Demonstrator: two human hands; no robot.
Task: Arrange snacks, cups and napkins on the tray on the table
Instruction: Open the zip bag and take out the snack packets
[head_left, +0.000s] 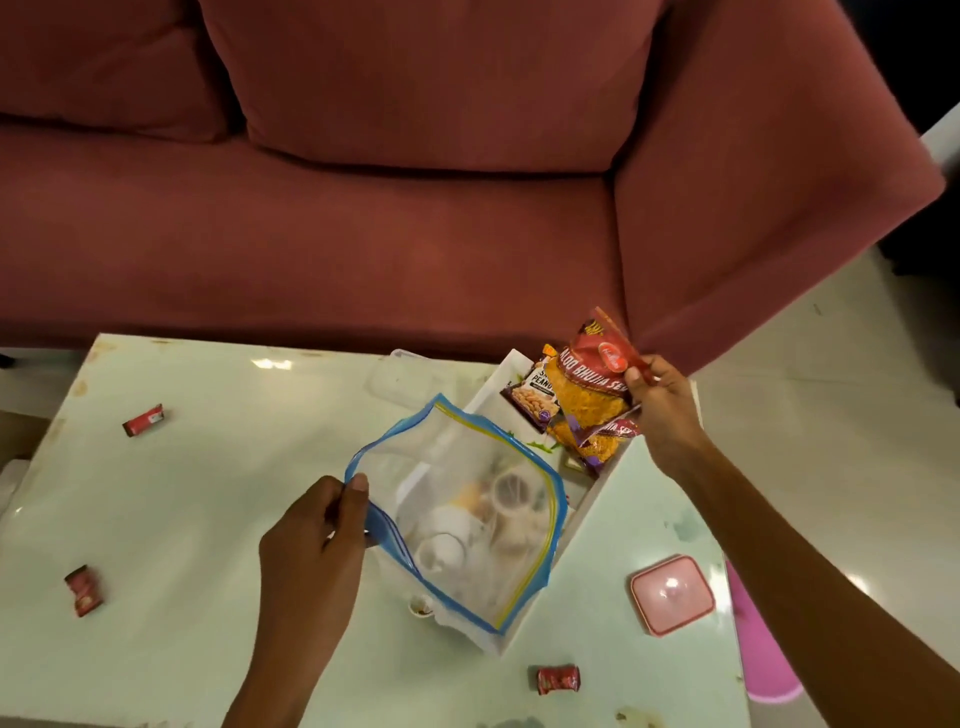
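A white rectangular tray (587, 506) lies at an angle on the pale green table (208, 493). My left hand (311, 540) pinches the blue zip edge of a clear plastic zip bag (467, 499), held above the tray. White cups (441, 551) show through the bag. My right hand (657, 405) grips the top corner of a red aloo bhujia snack packet (592, 384) over the tray's far end. A second bhujia packet (592, 447) and a peanut packet (535, 397) lie beneath it on the tray.
Three small red wrapped sweets lie on the table: far left (144, 420), near left (83, 590), and near front (557, 678). A pink square lidded box (672, 600) sits at the right. A clear container (402, 376) stands behind the tray. A maroon sofa (415, 182) borders the table.
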